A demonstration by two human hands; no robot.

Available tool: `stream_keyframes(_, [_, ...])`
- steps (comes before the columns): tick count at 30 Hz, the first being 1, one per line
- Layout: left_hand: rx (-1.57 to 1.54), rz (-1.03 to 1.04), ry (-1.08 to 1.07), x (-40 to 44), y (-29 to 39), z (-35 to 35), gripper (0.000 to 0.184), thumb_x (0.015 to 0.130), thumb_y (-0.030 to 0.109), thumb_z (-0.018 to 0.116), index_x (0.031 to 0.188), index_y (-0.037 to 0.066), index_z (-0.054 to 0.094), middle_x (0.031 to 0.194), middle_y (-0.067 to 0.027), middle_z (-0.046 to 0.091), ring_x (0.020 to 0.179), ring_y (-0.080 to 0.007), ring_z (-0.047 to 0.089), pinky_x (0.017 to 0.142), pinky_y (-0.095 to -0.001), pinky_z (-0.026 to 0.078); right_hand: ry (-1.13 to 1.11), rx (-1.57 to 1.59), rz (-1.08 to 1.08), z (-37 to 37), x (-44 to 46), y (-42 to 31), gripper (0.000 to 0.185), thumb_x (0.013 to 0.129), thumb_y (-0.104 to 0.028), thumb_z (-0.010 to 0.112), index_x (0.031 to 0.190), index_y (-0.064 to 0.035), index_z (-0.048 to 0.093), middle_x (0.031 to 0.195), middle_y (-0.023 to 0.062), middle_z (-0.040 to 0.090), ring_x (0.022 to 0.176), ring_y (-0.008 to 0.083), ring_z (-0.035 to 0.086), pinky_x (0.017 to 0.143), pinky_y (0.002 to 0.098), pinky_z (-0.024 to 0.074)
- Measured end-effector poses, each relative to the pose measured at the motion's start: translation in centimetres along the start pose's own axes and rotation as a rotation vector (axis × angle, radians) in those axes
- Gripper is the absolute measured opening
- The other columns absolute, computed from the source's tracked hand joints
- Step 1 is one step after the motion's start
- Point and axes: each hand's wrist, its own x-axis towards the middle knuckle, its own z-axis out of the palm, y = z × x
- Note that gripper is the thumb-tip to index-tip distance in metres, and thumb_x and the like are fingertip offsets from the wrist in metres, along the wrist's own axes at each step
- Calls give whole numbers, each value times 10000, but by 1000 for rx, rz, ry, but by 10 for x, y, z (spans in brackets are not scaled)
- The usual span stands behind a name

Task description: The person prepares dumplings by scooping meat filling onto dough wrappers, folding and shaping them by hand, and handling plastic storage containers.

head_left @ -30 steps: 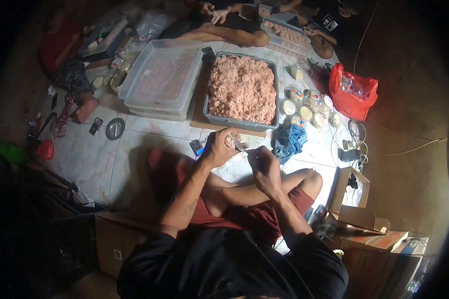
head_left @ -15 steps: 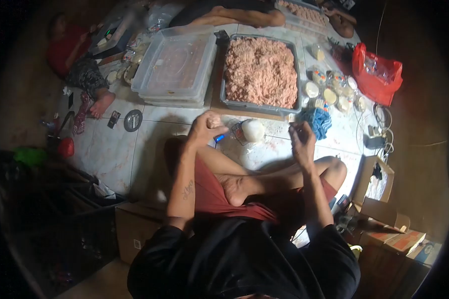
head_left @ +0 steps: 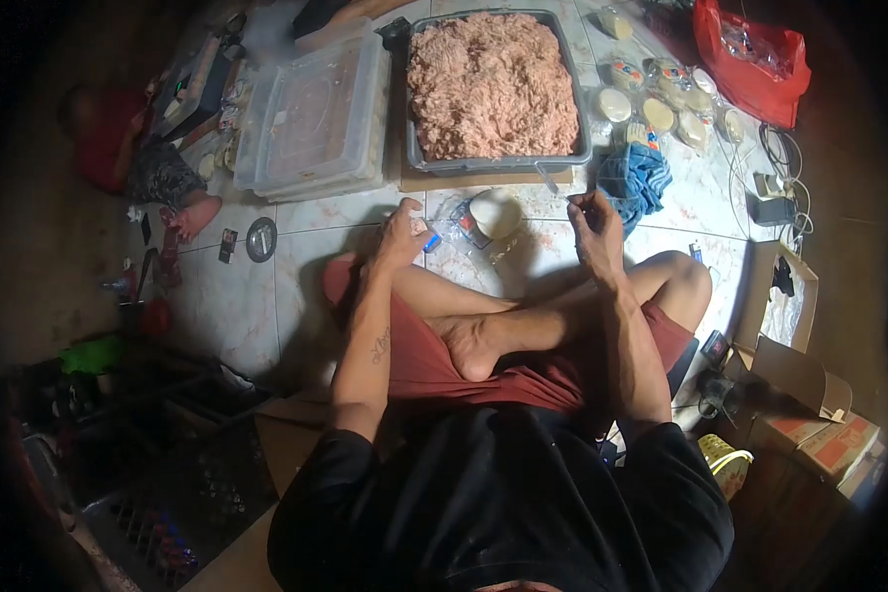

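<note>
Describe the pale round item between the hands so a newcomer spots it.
Find the big grey tub of pink mixture. Nearer the camera, between the left hand and right hand, lies the pale round item. Unlike the similar rounds clustered beside the tub, it lies apart, by clear plastic.

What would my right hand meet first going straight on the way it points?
Probably the near right corner of the grey tub holding the pink mixture; the thin tool in the right hand would get there first. The blue cloth lies to the right. Height is unclear, so it may pass over.
</note>
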Motion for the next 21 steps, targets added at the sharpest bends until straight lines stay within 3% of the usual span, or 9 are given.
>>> stream_keyframes(3, [29, 33, -168, 1, -6, 7, 395, 757, 242, 792, 1050, 64, 596, 980, -204, 672, 938, -389, 645, 823, -461, 504, -4, -14, 26, -1, 0, -2, 133, 939, -121, 639, 953, 10, 623, 700, 26, 571, 616, 83, 458, 554, 284, 394])
stream_keyframes(5, [24, 56, -374, 1, -8, 10, 355, 759, 179, 778, 1038, 45, 603, 960, -171, 671, 906, -341, 645, 819, -421, 505, -4, -18, 19, -2, -2, -3, 135, 939, -124, 639, 957, 9, 624, 696, 27, 571, 613, 85, 459, 553, 286, 394])
stream_keyframes(6, [25, 54, -377, 1, -13, 13, 355, 759, 179, 778, 1038, 45, 603, 960, -171, 671, 906, -341, 645, 819, -421, 505, -7, -45, 19, -3, -3, -11, 135, 936, -126, 641, 960, 7, 625, 699, 33, 575, 611, 89, 462, 554, 290, 397])
stream_keyframes(9, [89, 34, -323, 8, -24, 15, 332, 757, 166, 780, 1015, 48, 607, 930, -168, 665, 889, -326, 642, 810, -410, 507, -16, -82, 12, -3, -3, -11, 140, 929, -131, 646, 964, 3, 626, 706, 44, 583, 608, 99, 468, 558, 300, 404])
stream_keyframes(11, [77, 49, -183, 13, -25, 11, 347, 753, 201, 767, 1025, 70, 598, 956, -189, 668, 924, -376, 644, 806, -451, 506, -20, -92, 2, -2, -3, -8, 145, 924, -134, 651, 967, 2, 626, 709, 50, 589, 605, 105, 471, 559, 305, 408])
stream_keyframes(18, [-47, -21, -72, 15, -16, -12, 315, 743, 145, 769, 981, 57, 583, 937, -185, 658, 887, -368, 640, 780, -458, 501, -45, -54, 46, -3, 0, 4, 137, 920, -129, 641, 964, 0, 626, 714, 67, 588, 619, 124, 495, 580, 310, 423])
stream_keyframes(21, [162, 55, 159, 14, -20, -16, 345, 747, 110, 788, 1025, 44, 595, 928, -176, 655, 893, -346, 644, 792, -423, 507, -57, -54, 35, -1, -3, 0, 129, 920, -123, 637, 963, -2, 627, 708, 73, 588, 612, 128, 498, 576, 316, 426])
